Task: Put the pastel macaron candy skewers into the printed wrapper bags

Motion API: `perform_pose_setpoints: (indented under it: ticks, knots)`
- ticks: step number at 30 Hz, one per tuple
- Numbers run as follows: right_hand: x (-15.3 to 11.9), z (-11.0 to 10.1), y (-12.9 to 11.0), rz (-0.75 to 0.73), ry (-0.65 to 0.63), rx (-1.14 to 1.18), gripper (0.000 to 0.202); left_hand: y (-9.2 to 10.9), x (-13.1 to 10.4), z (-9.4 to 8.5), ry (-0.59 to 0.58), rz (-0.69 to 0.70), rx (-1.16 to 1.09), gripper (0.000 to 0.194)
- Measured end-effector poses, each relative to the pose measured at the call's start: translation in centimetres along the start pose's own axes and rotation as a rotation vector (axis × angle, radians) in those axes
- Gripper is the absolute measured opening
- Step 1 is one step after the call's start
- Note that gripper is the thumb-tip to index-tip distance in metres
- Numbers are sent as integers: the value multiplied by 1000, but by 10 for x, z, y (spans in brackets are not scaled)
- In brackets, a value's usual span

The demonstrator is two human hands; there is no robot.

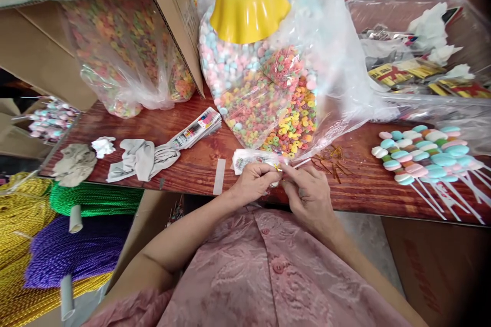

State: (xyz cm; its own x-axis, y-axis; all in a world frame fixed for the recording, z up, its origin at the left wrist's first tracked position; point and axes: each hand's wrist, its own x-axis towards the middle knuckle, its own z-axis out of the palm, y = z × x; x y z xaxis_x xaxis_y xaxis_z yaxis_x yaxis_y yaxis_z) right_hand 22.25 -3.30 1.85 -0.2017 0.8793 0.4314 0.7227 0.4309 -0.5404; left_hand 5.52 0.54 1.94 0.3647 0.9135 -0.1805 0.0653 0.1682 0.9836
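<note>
Blocked ahead by candy bag (245,107)! Pinching gold tie (277,167) with left hand (251,182), crooking right hand (310,191) alongside with unclear grip, near tabletop (195,173) edge

Centre: small item (275,183) is mostly hidden by left hand (253,182) and right hand (309,189) | upper left: cardboard box (171,10) is cut off | lower left: yellow rope (17,230) is cut off
</note>
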Motion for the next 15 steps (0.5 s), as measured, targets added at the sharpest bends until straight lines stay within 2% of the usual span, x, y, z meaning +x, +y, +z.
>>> perform_pose_setpoints:
  ticks: [3, 5, 10, 12, 15]
  knots:
    - [-3, -5, -4, 120, 183, 157, 18, 6, 2, 0, 62, -63, -72, 34]
    - [-5, -5, -3, 251, 209, 295, 6, 9, 2, 1, 73, -38, -72, 34]
    - [-5, 4, 11, 572, -10, 943, 13, 13, 2, 7, 28, 216, 115, 32]
    - [0, 4, 17, 618, -73, 1128, 17, 15, 1, 8, 17, 293, 178, 31]
    - [9, -1, 23, 628, -211, 1257, 29, 17, 1, 6, 15, 379, 219, 30]
